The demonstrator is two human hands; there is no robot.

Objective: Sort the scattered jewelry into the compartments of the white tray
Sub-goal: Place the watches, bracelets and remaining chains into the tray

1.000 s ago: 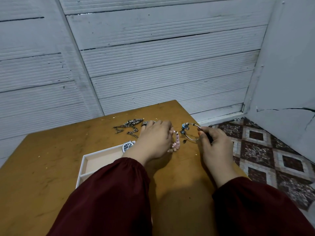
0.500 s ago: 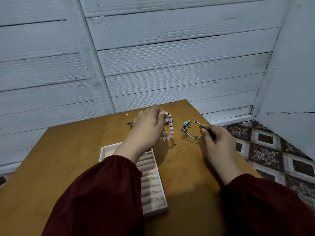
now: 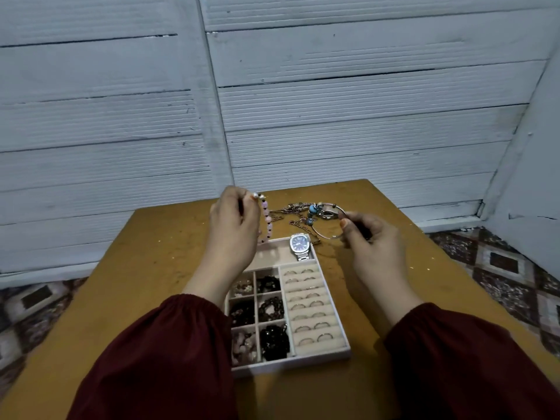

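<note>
Head view: the left grip [image 3: 233, 225] is curled, pinching the top of a pink round-bead bracelet [image 3: 266, 221] that hangs beside its fingers, its lower end near the far rim of the white compartmented tray [image 3: 291, 366]. The right grip [image 3: 372, 247] pinches a thin silver wire bangle with blue charms [image 3: 312, 211], held above the brown wooden table [image 3: 151, 268]. Between the two grips, a silver square-faced wristwatch [image 3: 298, 243] lies in the tray's far compartment. Beyond them, a heap of metal chains [image 3: 291, 209] rests on the table.
</note>
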